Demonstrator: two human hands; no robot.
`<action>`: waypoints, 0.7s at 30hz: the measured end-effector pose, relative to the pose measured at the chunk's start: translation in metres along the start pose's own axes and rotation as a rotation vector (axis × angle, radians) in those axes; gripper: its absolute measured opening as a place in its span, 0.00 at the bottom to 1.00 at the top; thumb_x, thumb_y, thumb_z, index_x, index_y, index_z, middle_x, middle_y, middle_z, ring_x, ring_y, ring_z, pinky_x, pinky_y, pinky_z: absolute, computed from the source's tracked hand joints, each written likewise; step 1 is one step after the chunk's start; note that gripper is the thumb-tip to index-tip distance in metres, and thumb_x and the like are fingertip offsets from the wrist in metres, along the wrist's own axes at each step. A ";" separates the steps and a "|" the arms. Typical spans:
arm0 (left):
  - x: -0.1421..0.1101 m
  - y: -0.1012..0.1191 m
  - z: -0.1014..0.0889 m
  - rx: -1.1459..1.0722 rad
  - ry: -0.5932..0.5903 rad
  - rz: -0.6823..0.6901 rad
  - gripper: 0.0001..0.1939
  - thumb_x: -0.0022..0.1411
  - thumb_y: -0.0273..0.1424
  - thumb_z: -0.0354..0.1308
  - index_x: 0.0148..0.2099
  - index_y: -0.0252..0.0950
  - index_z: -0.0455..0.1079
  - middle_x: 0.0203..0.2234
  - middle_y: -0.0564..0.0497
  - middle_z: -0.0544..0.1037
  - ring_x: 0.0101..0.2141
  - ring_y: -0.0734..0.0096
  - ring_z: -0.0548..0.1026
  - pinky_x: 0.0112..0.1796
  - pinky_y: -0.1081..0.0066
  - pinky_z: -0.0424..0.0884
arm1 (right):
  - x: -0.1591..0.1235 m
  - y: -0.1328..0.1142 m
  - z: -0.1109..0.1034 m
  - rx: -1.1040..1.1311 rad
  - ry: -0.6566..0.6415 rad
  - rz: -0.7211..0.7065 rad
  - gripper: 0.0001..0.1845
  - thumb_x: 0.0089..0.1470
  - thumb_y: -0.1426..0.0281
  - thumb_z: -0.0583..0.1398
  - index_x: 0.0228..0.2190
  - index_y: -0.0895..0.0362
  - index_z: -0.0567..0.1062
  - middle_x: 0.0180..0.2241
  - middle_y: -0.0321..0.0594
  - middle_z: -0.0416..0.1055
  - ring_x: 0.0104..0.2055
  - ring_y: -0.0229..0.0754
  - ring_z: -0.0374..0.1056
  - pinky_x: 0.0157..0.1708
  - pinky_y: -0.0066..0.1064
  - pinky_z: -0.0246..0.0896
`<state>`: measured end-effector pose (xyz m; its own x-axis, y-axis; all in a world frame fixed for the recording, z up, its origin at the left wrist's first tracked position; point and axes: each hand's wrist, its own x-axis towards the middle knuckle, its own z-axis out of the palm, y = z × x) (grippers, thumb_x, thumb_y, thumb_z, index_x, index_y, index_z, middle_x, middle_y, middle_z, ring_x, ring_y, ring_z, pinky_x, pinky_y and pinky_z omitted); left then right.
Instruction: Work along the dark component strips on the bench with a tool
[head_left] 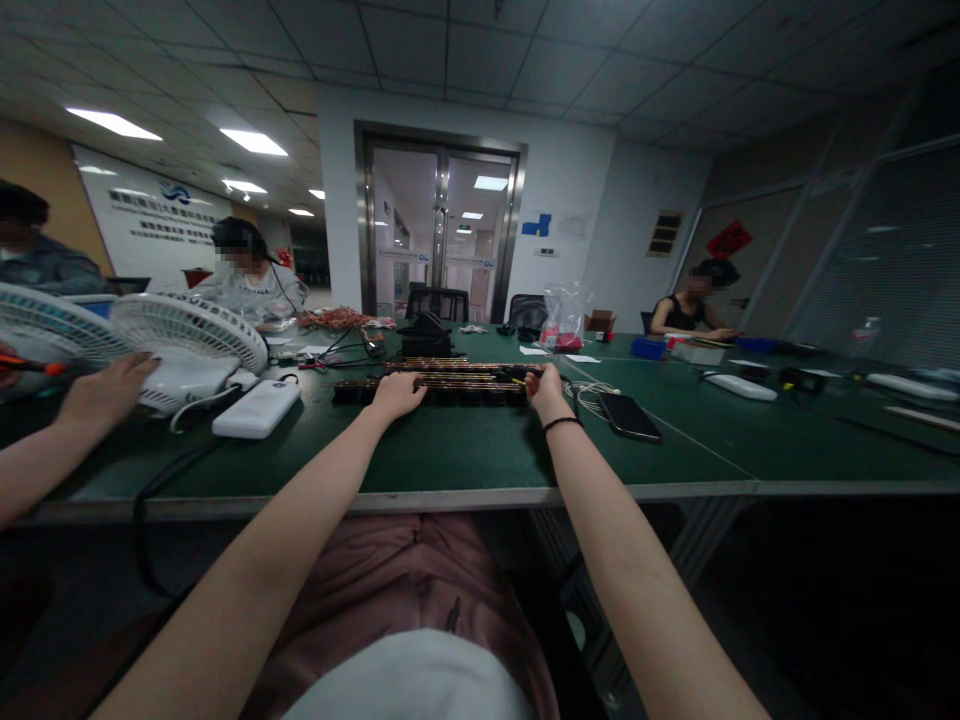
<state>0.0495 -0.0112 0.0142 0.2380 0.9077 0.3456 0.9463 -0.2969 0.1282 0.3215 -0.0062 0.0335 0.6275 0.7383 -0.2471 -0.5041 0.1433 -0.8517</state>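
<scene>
A long, low black assembly (474, 396) with copper-coloured lengthwise bars lies across the green table in front of me. My left hand (399, 394) is on its left half, fingers bent over the near edge and gripping it. Above its right end, my right hand (546, 388) is closed around a slim black-and-yellow tool (513, 375) that points left over the bars. The tool's exact kind is too small and dim to make out, and my fingers cover part of it.
White cable (596, 398) and a black phone (630, 416) lie right of the assembly. Leftward are a white power bank (258, 408), white fans (187, 335) and another person's hand (112, 395). A black box (426, 338) stands behind. Other people sit around the table.
</scene>
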 end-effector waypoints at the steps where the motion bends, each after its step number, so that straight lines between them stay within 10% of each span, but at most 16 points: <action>1: 0.000 0.000 0.000 0.003 0.000 0.000 0.23 0.69 0.38 0.49 0.60 0.33 0.71 0.43 0.43 0.82 0.51 0.54 0.76 0.52 0.63 0.69 | -0.001 0.000 0.000 0.008 0.012 0.005 0.07 0.62 0.69 0.56 0.31 0.56 0.66 0.16 0.29 0.65 0.13 0.28 0.59 0.13 0.14 0.54; 21: 0.003 -0.002 0.004 0.008 0.012 -0.002 0.22 0.69 0.38 0.50 0.58 0.34 0.73 0.42 0.44 0.82 0.50 0.54 0.77 0.51 0.62 0.70 | 0.001 -0.007 -0.001 0.007 0.086 -0.161 0.10 0.58 0.71 0.56 0.24 0.56 0.66 0.15 0.31 0.63 0.16 0.30 0.61 0.14 0.16 0.53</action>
<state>0.0491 -0.0066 0.0113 0.2336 0.9048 0.3562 0.9485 -0.2926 0.1214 0.3262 -0.0071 0.0386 0.7487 0.6465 -0.1465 -0.3966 0.2597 -0.8805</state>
